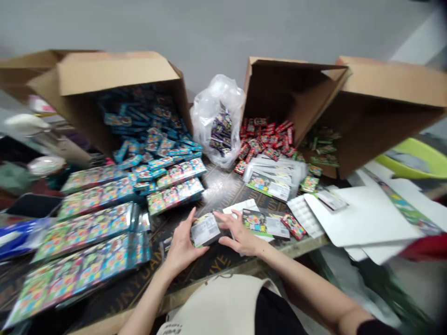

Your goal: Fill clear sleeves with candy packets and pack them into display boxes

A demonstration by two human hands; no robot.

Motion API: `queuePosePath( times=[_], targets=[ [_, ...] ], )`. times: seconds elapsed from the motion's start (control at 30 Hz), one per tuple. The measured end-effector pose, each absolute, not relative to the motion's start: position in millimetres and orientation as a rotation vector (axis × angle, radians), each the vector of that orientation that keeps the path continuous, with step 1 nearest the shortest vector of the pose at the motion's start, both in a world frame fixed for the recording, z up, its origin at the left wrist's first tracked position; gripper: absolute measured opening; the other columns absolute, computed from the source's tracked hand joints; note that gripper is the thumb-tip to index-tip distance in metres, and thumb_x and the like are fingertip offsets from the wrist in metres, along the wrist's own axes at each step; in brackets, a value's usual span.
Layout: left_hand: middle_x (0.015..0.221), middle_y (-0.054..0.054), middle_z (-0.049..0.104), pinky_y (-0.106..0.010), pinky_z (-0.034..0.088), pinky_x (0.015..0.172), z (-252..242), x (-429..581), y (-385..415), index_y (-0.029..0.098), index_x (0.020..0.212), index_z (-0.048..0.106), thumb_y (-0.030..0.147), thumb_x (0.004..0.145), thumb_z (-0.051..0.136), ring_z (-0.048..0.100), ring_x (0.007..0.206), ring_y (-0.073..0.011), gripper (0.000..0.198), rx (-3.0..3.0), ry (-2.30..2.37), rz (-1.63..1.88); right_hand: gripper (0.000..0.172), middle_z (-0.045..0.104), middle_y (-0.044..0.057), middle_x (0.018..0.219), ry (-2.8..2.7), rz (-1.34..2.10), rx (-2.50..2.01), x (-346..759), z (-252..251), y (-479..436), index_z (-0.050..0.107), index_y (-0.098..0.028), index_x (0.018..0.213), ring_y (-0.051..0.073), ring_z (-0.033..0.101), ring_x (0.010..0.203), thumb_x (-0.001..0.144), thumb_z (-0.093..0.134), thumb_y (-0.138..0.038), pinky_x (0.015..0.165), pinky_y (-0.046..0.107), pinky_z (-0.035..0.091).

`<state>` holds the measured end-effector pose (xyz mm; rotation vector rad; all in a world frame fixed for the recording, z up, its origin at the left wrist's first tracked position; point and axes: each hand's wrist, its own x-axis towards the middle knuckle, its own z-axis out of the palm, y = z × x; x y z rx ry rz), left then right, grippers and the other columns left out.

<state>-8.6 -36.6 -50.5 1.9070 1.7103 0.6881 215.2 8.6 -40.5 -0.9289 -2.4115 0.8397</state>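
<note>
My left hand (181, 244) and my right hand (237, 232) hold a small flat packet (205, 229) between them, just above the dark table (216, 190). The packet's pale side with a printed label faces up. My left fingers curl around its left edge, and my right fingers press on its right edge. Right of my right hand lies a colourful printed card (265, 223) on white sheets, with a small red packet (294, 225) beside it.
A tipped cardboard box (104, 74) spills blue packets at back left. A clear plastic bag (216, 116) holds dark packets. Two tipped boxes (296, 83) hold red and green packets. Long colourful wrapped strips (84, 232) lie at left. White trays and boards (363, 218) lie at right.
</note>
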Motion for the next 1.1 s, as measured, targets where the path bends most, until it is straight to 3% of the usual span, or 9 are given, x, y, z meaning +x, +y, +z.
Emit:
queuePosePath(
  times=[0.23,0.37,0.47,0.57,0.67,0.77,0.87,0.93,1.1],
  targets=[
    [0.111,-0.008,0.051,-0.04,0.037,0.085,-80,-12,-31,0.022,0.138,0.013,0.036,0.063,0.062,0.047,0.101,-0.028,0.092,2.137,1.72,0.43,0.079,0.028,0.007,0.14,-2.474,0.42,-1.582,347,-29,29,0.026,-0.028,0.136,0.032,0.019,0.129,0.064,0.057,-0.025,0.1,0.049,0.012],
    [0.112,-0.008,0.05,-0.04,0.035,0.086,-93,-17,-33,0.023,0.138,0.015,0.037,0.065,0.06,0.046,0.103,-0.0274,0.087,2.194,1.724,0.395,0.084,0.049,0.012,0.122,-2.503,0.462,-1.881,413,-44,24,0.027,-0.026,0.136,0.032,0.041,0.113,0.06,0.063,-0.033,0.093,0.05,0.022],
    [0.112,-0.009,0.051,-0.044,0.032,0.09,-94,-19,-33,0.024,0.137,0.021,0.04,0.064,0.062,0.046,0.103,-0.0277,0.085,2.194,1.724,0.41,0.073,0.059,0.01,0.104,-2.353,0.373,-1.999,419,-52,14,0.036,-0.022,0.131,0.029,0.052,0.098,0.064,0.062,-0.034,0.088,0.048,0.03],
    [0.118,-0.01,0.049,-0.05,0.027,0.096,-80,-11,-32,0.025,0.133,0.031,0.047,0.061,0.065,0.044,0.109,-0.0294,0.082,2.093,1.715,0.568,0.063,0.06,0.007,0.099,-2.085,0.512,-1.848,398,-42,12,0.041,-0.022,0.127,0.026,0.055,0.094,0.067,0.06,-0.031,0.087,0.044,0.035],
    [0.125,-0.009,0.048,-0.044,0.031,0.096,-50,13,-29,0.024,0.127,0.04,0.046,0.067,0.062,0.044,0.113,-0.0261,0.068,1.71,1.589,0.814,0.066,0.059,0.006,0.104,-1.722,1.094,-1.421,355,-26,16,0.029,-0.025,0.132,0.022,0.056,0.095,0.073,0.056,-0.035,0.082,0.039,0.043],
    [0.108,-0.009,0.061,-0.036,0.04,0.089,-22,43,-25,0.018,0.113,0.055,0.042,0.074,0.057,0.055,0.099,-0.0212,0.045,1.156,1.255,0.848,0.062,0.057,0.008,0.11,-1.458,1.598,-0.989,297,-20,17,0.026,-0.026,0.133,0.022,0.057,0.097,0.077,0.05,-0.038,0.079,0.039,0.046],
    [0.079,-0.006,0.066,-0.028,0.045,0.073,-12,59,-23,0.013,0.087,0.065,0.038,0.074,0.06,0.06,0.071,-0.015,0.029,0.786,0.955,0.8,0.052,0.055,0.009,0.114,-1.428,1.803,-0.81,250,-26,14,0.035,-0.023,0.127,0.023,0.055,0.101,0.079,0.049,-0.038,0.085,0.041,0.044],
    [0.066,-0.003,0.064,-0.024,0.043,0.065,-14,57,-24,0.011,0.072,0.064,0.034,0.07,0.064,0.056,0.059,-0.011,0.023,0.696,0.959,0.872,0.052,0.051,0.01,0.121,-1.537,1.726,-0.825,234,-29,13,0.037,-0.023,0.126,0.024,0.051,0.108,0.079,0.05,-0.04,0.09,0.042,0.04],
    [0.063,-0.004,0.064,-0.023,0.041,0.06,-26,41,-30,0.01,0.067,0.064,0.035,0.068,0.066,0.054,0.055,-0.011,0.026,0.763,1.16,0.954,0.091,0.031,0.009,0.138,-2.073,1.044,-0.911,222,-27,12,0.024,-0.025,0.134,0.028,0.028,0.126,0.059,0.072,-0.04,0.103,0.045,0.021]
  ],
)
